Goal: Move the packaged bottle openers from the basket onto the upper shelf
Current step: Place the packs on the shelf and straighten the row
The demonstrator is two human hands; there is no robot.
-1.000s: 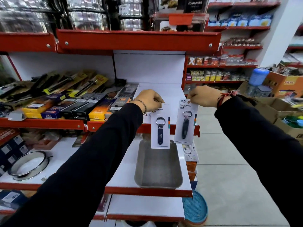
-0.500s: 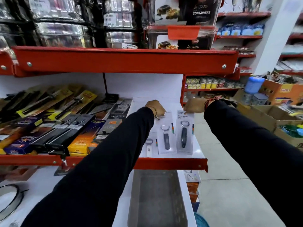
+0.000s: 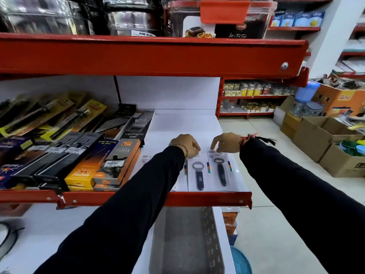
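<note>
Two packaged bottle openers lie flat side by side on the white upper shelf (image 3: 187, 123), just behind its red front lip. My left hand (image 3: 186, 144) is curled over the top edge of the left package (image 3: 198, 175), fingers pinched on the card. My right hand (image 3: 227, 142) hovers at the top edge of the right package (image 3: 221, 171), fingers spread with only the tips touching it. A third white package (image 3: 146, 157) shows partly from under my left sleeve. The rim of a blue basket (image 3: 240, 262) shows on the floor at the bottom right; its contents are hidden.
Boxed lighters (image 3: 110, 165), graters (image 3: 136, 121) and carded tools fill the shelf's left side. A red shelf (image 3: 158, 56) with steel containers hangs close overhead. A grey metal tray (image 3: 185, 244) sits on the shelf below. Cardboard boxes (image 3: 325, 147) stand on the floor at right.
Both hands carried the two packages up from in front of the shelf and laid them flat on it. My right fingers have spread off their package. The camera moved closer and higher.
</note>
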